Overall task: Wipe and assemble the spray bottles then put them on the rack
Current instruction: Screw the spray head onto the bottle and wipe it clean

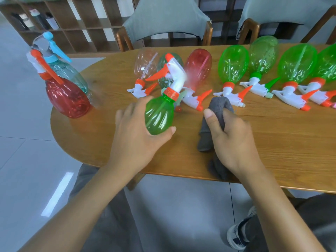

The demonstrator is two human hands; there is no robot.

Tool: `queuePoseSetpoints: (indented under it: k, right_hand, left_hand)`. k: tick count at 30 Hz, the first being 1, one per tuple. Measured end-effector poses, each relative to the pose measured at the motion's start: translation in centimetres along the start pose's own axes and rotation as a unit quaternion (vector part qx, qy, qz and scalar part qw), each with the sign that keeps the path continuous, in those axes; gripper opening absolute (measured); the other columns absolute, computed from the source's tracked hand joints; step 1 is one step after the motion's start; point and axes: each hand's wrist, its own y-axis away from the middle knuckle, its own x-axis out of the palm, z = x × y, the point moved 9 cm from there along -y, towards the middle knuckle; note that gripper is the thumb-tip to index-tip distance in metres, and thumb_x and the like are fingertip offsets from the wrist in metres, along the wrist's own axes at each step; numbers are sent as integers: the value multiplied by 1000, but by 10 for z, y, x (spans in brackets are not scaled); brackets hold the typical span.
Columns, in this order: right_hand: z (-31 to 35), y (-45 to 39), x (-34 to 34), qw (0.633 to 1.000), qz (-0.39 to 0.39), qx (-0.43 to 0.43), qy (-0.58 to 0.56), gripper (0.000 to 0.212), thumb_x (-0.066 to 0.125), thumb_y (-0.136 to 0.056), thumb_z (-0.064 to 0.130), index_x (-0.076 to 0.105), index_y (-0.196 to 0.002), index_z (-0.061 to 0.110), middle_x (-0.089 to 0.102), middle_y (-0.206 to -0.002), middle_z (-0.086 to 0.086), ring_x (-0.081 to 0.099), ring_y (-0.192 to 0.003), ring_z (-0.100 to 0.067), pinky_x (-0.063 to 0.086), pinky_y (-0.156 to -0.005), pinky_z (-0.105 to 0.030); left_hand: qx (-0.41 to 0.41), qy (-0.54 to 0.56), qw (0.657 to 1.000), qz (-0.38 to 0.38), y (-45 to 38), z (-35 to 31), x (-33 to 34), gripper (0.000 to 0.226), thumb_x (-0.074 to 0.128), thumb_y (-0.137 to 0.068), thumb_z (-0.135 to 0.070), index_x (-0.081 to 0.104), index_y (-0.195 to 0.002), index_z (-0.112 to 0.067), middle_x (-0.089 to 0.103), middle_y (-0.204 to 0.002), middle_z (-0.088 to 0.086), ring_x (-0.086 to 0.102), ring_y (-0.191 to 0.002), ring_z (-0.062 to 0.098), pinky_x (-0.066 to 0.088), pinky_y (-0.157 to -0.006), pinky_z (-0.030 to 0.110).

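Observation:
My left hand (pixel 135 131) grips an assembled green spray bottle (pixel 159 115) by its base, the white and orange spray head (pixel 172 77) pointing up and away. My right hand (pixel 231 135) holds a grey cloth (pixel 214 115) bunched on the wooden table (pixel 272 151), just right of the bottle. A red bottle (pixel 67 97) and a blue bottle (pixel 69 71) stand upright at the table's left end. Lying along the far side are a clear bottle (pixel 145 64), a red bottle (pixel 199 64) and several green bottles (pixel 233 64), spray heads toward me.
Two wooden chairs with grey covers (pixel 165 20) stand behind the table. A dark wooden rack of cubbies (pixel 72 24) with a few bottles is at the far left. Grey tiled floor lies left of the table; my legs and a shoe (pixel 238 235) show below.

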Motion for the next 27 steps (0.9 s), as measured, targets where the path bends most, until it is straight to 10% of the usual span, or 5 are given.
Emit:
queuePoseSetpoints:
  k: [8,18,27]
  right_hand:
    - [7,4,36,958,72,80,-266,36,62,-102,27,50,-69,18,55,-53,16,50,-51,1,39,-54,-13]
    - [5,0,61,936,120,116,-308,16,75,-92,14,66,-105,11,75,-102,-6,72,-99,-21,56,-94,-48]
    - [3,-3,63,935,125,114,-311,9,72,-95,15,67,-102,16,75,-102,-2,72,-99,-18,56,-91,-41]
  left_hand:
    - [-35,56,996,-64,-43,29,-34,76,76,-81,-59,39,-145,-38,41,-132,-2,35,-127,16,31,-104,34]
    - [-89,1,990,-105,-137,68,-51,73,75,-91,-33,34,-148,-13,50,-140,15,47,-132,34,39,-105,42]
    - [-159,-116,976,-94,-165,111,-42,71,71,-94,-36,33,-145,-5,46,-143,22,36,-137,42,30,-114,47]
